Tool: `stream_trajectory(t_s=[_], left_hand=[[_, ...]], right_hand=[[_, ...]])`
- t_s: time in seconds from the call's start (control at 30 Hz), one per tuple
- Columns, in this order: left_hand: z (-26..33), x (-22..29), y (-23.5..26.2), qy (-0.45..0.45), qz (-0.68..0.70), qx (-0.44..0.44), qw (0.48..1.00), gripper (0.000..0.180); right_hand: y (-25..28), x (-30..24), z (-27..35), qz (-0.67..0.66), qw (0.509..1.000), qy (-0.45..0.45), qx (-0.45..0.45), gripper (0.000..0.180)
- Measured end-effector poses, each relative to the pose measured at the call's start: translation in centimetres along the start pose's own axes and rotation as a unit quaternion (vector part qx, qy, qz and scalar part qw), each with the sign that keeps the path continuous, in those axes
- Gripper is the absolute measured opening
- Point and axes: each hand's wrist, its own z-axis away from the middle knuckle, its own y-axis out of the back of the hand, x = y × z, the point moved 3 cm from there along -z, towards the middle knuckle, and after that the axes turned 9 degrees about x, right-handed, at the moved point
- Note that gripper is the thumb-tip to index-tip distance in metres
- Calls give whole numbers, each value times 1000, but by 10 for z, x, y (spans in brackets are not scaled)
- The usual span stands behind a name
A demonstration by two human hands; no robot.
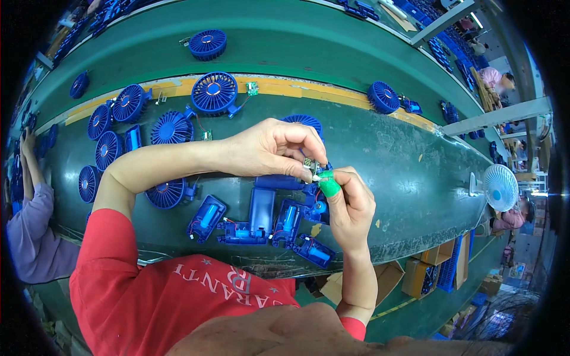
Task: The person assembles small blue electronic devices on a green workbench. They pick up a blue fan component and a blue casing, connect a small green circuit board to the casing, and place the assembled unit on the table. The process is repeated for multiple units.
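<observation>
My left hand (270,148) pinches a small circuit board (310,163) between thumb and fingers, above the green conveyor belt (386,154). My right hand (350,204) meets it from below. A green cot covers one right fingertip, and that hand grips a small white piece at the board's edge. Thin wires run down from the board to a blue fan body (303,121) that is mostly hidden behind my hands. Directly under my hands lie several open blue handle shells (261,213) with batteries inside.
Several blue fan heads (214,92) with wires and small boards lie across the belt to the left and far side. A yellow stripe (297,89) runs along the belt. A white fan (500,187) stands at the right. Another person's purple sleeve (29,231) is at the left. Cardboard boxes (421,276) sit below.
</observation>
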Motion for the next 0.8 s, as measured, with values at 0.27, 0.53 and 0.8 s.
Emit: stream_trajectory(t_s=[0.27, 0.53, 0.8], left_hand=[[0, -1, 0, -56, -42, -21, 997, 26], [-3, -1, 5, 13, -14, -28, 999, 23], [-91, -1, 72, -82, -221, 129, 963, 16]], right_hand=[[0, -11, -2, 76, 993, 87, 0, 9], [-4, -6, -12, 19, 998, 37, -42, 6], [17, 61, -100, -16, 992, -105, 60, 18]])
